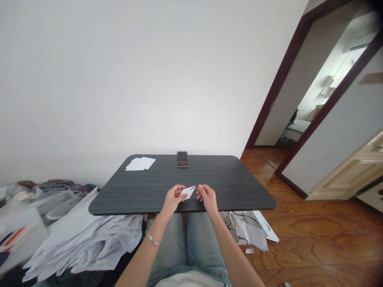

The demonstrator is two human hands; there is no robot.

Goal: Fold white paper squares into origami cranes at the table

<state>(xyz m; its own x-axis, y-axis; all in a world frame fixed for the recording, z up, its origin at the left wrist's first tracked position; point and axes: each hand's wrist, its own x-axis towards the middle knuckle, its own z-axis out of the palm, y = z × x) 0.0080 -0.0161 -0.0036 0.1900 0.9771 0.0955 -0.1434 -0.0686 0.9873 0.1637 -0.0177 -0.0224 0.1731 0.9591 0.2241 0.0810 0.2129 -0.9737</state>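
Note:
A small piece of folded white paper [188,193] is pinched between the thumb and fingers of my left hand [173,198], just above the near edge of the dark table [143,187]. The paper narrows to a split point on its right side. Beside that point, a narrow gap away, my right hand [207,196] hovers with loosely curled fingers slightly apart; I see nothing in it. Several white paper sheets [140,164] lie overlapping at the table's far left. A phone [182,159] with a lit dark screen stands at the back middle.
White cloth [89,239] and bagged clothes [60,199] are heaped left of the table. Below its right side lie cables and papers [251,233] on the wooden floor [305,235]. A white wall [179,79] rises behind, with a doorway at the right.

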